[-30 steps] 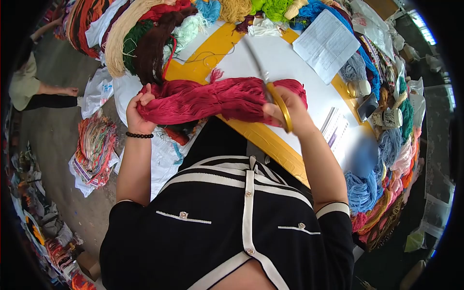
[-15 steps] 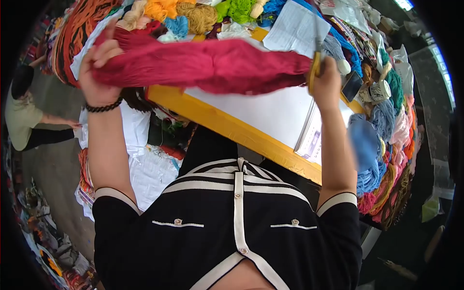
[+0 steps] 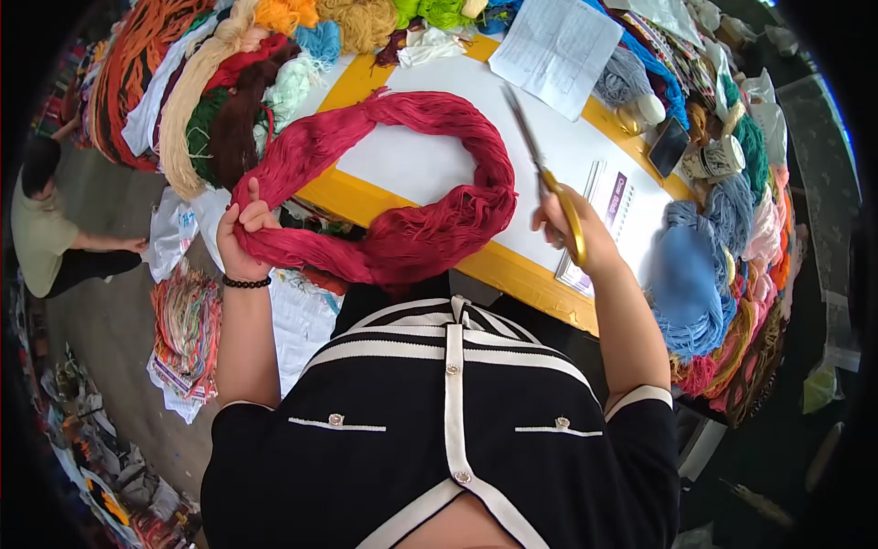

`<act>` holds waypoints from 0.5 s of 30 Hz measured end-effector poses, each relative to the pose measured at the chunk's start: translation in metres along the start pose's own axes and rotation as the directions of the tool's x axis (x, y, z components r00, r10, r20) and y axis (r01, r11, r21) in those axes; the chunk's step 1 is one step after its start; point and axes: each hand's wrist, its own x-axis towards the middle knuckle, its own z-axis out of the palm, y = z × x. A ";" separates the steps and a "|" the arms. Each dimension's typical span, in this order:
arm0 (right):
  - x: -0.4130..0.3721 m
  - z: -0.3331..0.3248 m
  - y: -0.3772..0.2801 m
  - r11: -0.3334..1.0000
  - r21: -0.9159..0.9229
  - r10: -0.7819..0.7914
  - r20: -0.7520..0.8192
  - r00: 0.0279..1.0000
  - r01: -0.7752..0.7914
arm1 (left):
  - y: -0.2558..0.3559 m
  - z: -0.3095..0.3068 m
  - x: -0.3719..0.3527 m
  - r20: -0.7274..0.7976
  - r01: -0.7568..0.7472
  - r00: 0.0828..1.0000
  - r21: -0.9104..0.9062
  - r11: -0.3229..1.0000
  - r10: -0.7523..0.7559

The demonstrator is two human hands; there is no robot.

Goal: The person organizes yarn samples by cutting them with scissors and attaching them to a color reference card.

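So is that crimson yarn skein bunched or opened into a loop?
Opened into a loop: the left hand grips the crimson yarn skein, and white tabletop shows through its middle.

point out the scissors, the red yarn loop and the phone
Scissors (image 3: pixel 547 176): head view, where blades meet handles.
Red yarn loop (image 3: pixel 430 236): head view, lower right part.
Phone (image 3: pixel 669 147): head view, dark screen.
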 end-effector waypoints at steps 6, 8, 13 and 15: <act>0.072 0.064 -0.048 0.985 -0.088 0.165 0.296 0.941 -0.146 | -0.001 -0.001 0.006 0.005 -0.024 1.000 0.019 1.000 0.024; 0.096 0.074 -0.050 0.980 -0.120 0.191 0.322 0.927 -0.160 | -0.001 -0.004 0.007 0.010 -0.034 0.999 -0.013 0.999 0.034; 0.118 0.079 -0.057 0.954 -0.224 0.273 0.360 0.892 -0.201 | 0.006 -0.011 0.003 -0.050 -0.060 0.997 -0.066 0.996 0.057; 0.120 0.077 -0.057 0.953 -0.221 0.278 0.362 0.890 -0.208 | 0.006 -0.012 0.002 -0.057 -0.057 0.997 -0.088 0.994 0.052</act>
